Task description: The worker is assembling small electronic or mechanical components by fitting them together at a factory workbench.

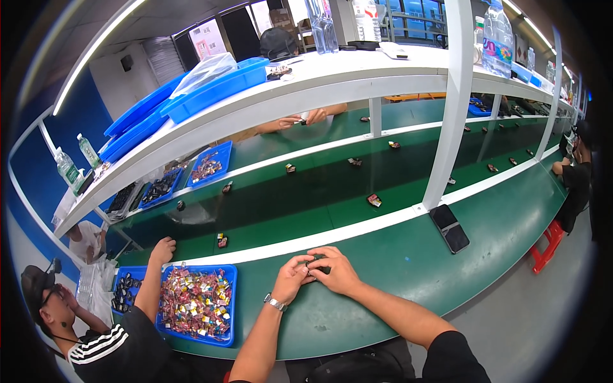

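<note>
Over the green bench my left hand [292, 279] and my right hand [335, 270] meet, fingertips pinched together. Between them is a small dark piece [311, 262], mostly covered by the fingers, so its kind does not show. A blue tray [234, 306] stands left of my left forearm, heaped with small pink, white and yellow parts [195, 300]. To the right of my hands a dark phone [449, 228] lies on the bench.
A green conveyor belt [319, 220] runs beyond the white rail, carrying scattered small assemblies [374, 200]. A white post [450, 115] rises from the rail to an overhead shelf. At left, a co-worker's arm [152, 281] reaches to the belt; another person's hands [303, 120] work opposite.
</note>
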`<state>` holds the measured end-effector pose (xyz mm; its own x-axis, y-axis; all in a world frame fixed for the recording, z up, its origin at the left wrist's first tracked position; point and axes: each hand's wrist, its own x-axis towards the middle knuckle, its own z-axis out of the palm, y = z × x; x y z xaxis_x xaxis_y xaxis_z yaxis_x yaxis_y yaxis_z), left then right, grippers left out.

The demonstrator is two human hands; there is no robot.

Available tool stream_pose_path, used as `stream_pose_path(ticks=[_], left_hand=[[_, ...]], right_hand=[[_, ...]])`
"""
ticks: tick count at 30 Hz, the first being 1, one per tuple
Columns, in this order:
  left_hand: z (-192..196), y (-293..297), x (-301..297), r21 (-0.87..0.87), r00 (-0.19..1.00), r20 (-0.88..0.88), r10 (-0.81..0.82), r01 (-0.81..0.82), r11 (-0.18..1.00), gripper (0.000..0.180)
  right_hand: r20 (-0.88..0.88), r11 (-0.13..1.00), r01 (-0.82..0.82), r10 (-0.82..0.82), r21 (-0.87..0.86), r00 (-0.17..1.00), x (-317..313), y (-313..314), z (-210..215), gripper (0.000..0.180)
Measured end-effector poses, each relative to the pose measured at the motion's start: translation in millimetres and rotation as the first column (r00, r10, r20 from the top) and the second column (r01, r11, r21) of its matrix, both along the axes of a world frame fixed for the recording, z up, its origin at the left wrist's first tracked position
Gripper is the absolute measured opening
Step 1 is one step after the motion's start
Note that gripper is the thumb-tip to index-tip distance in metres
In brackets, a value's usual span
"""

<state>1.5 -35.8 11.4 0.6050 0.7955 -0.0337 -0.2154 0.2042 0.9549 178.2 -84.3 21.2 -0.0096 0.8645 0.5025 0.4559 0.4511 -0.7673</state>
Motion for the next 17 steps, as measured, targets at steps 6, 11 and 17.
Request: stream_pose_path(ticks=[6, 11, 17], left_hand=[[0.6, -1.9, 2.6, 0.009, 0.999, 0.004, 0.043, -0.043, 0.999, 0.025], [-2.8, -4.1, 0.6, 0.015, 0.993, 0.069, 0.099, -0.101, 0.995, 0.024], [-3.7, -0.4, 3.1, 0.017, 0.997, 0.044, 0.067, -0.068, 0.998, 0.027]], right_hand=[[0.061, 0.999, -0.035, 0.033, 0.021, 0.998, 0.0, 0.4, 0.8, 0.020], [0.087, 0.997, -0.018, 0.011, 0.073, 0.996, -5.2, -4.9, 2.8, 0.022], [0.036, 0.999, -0.021, 0.019, 0.033, 0.999, -2.9, 1.1, 0.8, 0.024]])
